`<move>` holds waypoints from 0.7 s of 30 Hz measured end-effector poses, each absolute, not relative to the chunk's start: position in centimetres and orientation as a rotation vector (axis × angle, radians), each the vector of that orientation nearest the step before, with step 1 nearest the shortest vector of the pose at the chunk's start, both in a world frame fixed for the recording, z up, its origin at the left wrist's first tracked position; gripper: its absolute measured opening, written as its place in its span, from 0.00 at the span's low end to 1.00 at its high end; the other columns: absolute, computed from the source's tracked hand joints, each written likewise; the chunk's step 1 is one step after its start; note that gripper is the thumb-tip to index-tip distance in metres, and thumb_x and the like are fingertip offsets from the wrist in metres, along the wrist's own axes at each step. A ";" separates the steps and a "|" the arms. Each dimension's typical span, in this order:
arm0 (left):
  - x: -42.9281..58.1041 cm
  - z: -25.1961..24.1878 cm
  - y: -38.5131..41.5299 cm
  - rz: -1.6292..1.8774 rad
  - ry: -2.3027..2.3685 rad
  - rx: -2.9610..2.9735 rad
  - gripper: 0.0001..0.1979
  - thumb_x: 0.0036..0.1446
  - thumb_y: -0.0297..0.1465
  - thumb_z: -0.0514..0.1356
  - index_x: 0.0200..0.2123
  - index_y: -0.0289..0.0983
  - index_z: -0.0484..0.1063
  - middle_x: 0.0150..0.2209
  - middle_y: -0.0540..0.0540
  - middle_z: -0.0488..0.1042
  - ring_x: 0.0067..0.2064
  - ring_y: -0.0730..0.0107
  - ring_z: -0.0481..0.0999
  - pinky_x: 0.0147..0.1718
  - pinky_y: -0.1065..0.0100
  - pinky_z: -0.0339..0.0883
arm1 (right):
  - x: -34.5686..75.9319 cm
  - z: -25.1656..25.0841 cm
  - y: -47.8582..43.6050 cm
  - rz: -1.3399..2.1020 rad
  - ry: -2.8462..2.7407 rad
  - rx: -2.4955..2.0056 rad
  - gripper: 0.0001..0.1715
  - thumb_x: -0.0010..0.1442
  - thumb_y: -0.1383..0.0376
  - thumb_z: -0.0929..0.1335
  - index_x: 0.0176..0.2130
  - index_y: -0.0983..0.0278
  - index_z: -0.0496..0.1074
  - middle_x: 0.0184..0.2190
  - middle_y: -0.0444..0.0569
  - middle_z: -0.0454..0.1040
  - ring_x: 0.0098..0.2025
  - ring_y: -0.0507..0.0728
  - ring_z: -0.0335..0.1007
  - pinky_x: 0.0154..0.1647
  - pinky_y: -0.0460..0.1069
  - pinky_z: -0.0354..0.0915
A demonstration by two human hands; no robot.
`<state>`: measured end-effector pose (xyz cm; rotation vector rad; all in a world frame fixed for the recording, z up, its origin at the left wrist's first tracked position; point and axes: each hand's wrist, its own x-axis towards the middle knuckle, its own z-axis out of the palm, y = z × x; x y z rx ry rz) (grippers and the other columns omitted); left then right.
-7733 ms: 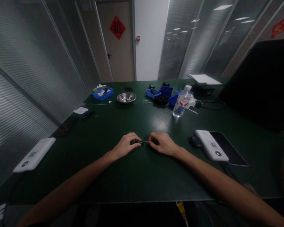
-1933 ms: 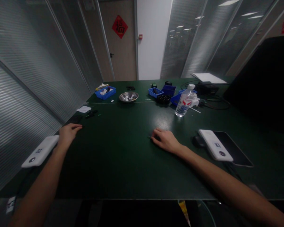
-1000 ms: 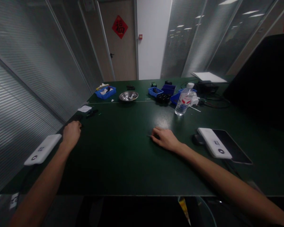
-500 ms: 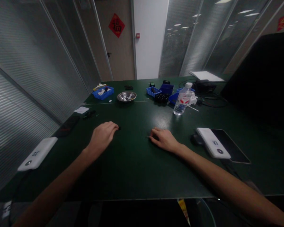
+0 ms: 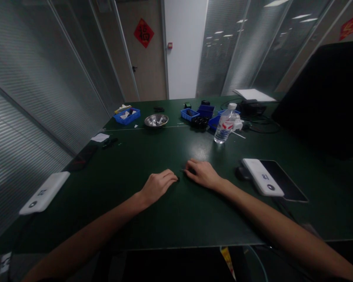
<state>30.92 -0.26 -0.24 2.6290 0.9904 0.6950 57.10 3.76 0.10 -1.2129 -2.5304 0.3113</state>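
My left hand [image 5: 158,185] rests on the dark green table [image 5: 164,219] with its fingers curled round a small dark part that I cannot make out. My right hand [image 5: 202,173] lies just to its right, fingers pinched on a thin tool whose tip points left toward the left hand. The two hands are a few centimetres apart near the table's middle.
A water bottle [image 5: 224,125] stands behind the hands. Blue bins [image 5: 190,114], a second blue bin [image 5: 126,116] and a metal bowl [image 5: 156,120] sit at the back. White devices lie at the left [image 5: 44,192] and right [image 5: 262,182], beside a dark tablet [image 5: 284,185].
My left hand went out to the table's left edge, closed there, and has come back to the middle beside the right hand. The right hand stayed put.
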 end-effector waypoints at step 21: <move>29.9 0.5 1.1 0.419 1.088 2.531 0.29 0.66 0.48 0.58 0.67 0.48 0.62 0.64 0.45 0.67 0.64 0.54 0.64 0.62 0.50 0.58 | 57.0 0.2 3.7 0.328 -2.535 -1.236 0.09 0.70 0.59 0.66 0.45 0.62 0.71 0.42 0.48 0.73 0.36 0.54 0.70 0.36 0.47 0.58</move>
